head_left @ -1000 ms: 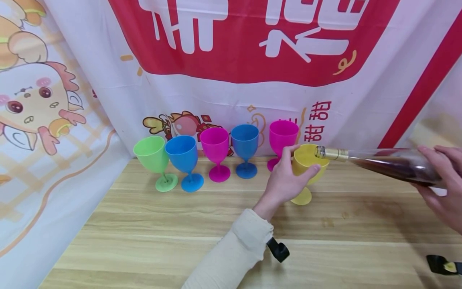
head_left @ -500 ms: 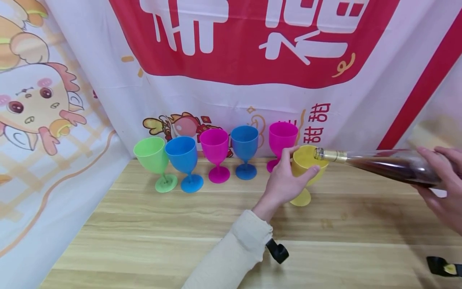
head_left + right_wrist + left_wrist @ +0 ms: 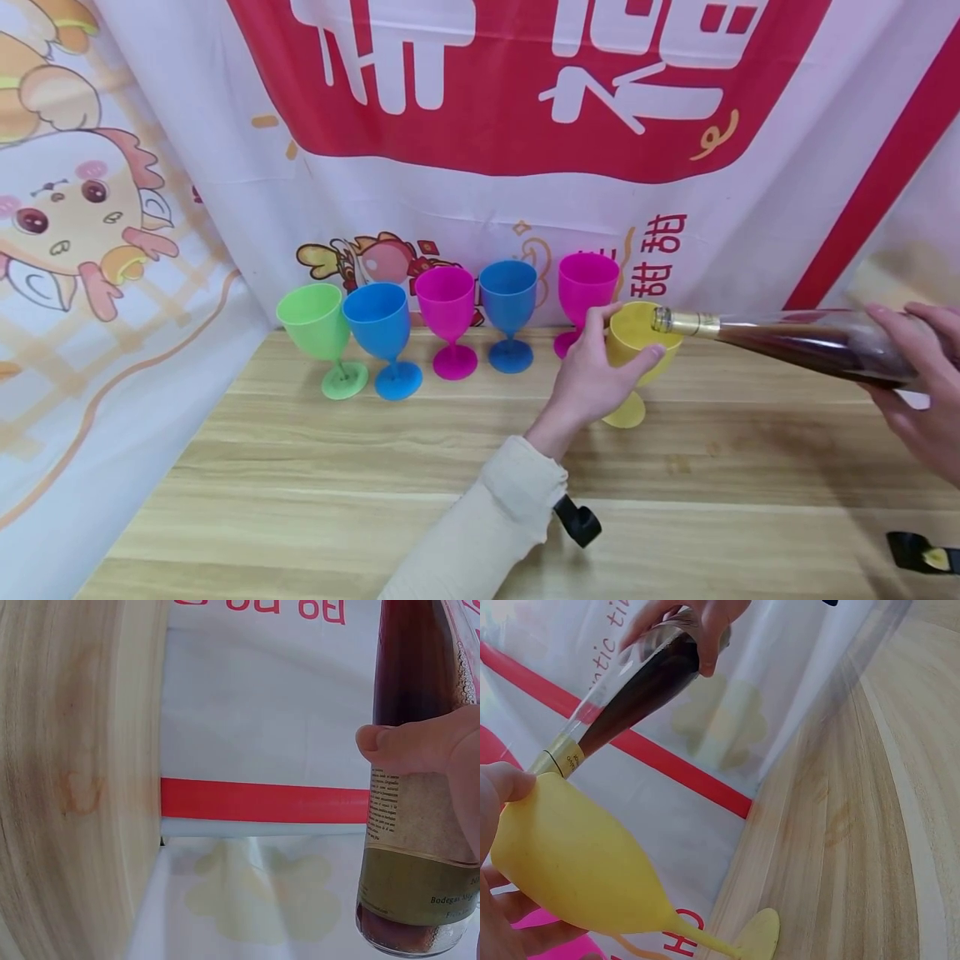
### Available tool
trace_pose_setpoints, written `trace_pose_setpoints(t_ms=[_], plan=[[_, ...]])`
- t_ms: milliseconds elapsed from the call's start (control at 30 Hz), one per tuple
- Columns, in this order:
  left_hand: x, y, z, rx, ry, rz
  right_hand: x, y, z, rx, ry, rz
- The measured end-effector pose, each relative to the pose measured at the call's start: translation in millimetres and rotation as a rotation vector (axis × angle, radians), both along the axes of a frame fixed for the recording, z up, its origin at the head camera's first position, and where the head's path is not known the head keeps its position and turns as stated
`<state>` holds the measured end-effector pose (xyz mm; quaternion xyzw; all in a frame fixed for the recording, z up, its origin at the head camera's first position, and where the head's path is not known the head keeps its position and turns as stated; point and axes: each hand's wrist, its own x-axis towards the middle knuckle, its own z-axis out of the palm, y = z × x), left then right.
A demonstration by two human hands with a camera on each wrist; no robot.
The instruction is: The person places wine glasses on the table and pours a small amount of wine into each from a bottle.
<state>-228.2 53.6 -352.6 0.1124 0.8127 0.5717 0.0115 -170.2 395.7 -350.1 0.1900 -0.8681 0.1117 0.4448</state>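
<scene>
My left hand [image 3: 596, 379] grips the bowl of a yellow goblet [image 3: 637, 333], thumb on the near side and fingers behind. The goblet's round foot [image 3: 759, 934] is at the tabletop, and its bowl stands slightly tilted. From the right, my right hand [image 3: 926, 375] holds a glass wine bottle [image 3: 810, 342] nearly level, its neck over the goblet's rim. Dark red liquid lies along the bottle's lower side. In the right wrist view, the thumb wraps the bottle above its beige and olive label [image 3: 420, 877]. The inside of the goblet is partly hidden by the bottle's mouth.
Left of the yellow goblet stands a row: a green goblet [image 3: 315, 321], a blue one, a pink goblet [image 3: 447, 304], another blue one and a pink one partly behind my left hand. Printed cloth [image 3: 487, 167] hangs behind the wooden table [image 3: 375, 500]. Wet marks [image 3: 678, 463] spot the wood.
Almost nothing differs. Both hands keep their places, with the bottle's mouth over the yellow goblet; the bottle has shifted very slightly left.
</scene>
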Motion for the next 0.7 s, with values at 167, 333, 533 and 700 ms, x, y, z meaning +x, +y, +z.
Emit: trace_pose_setpoints(t_ms=[167, 333, 533, 700], plan=[[0.0, 0.5, -0.6, -0.002, 0.000, 0.000, -0.4, -0.3, -1.1, -0.015, 0.003, 0.006], [0.6, 0.0, -0.9, -0.002, 0.000, 0.003, 1.0, -1.6, 0.5, 0.008, -0.022, -0.023], [0.5, 0.2, -0.8, -0.005, 0.004, 0.004, 1.9, -1.2, 2.0, 0.023, -0.040, -0.057], [-0.6, -0.3, -1.1, -0.004, 0.015, 0.004, -0.1, -1.0, 2.7, 0.021, -0.046, -0.055]])
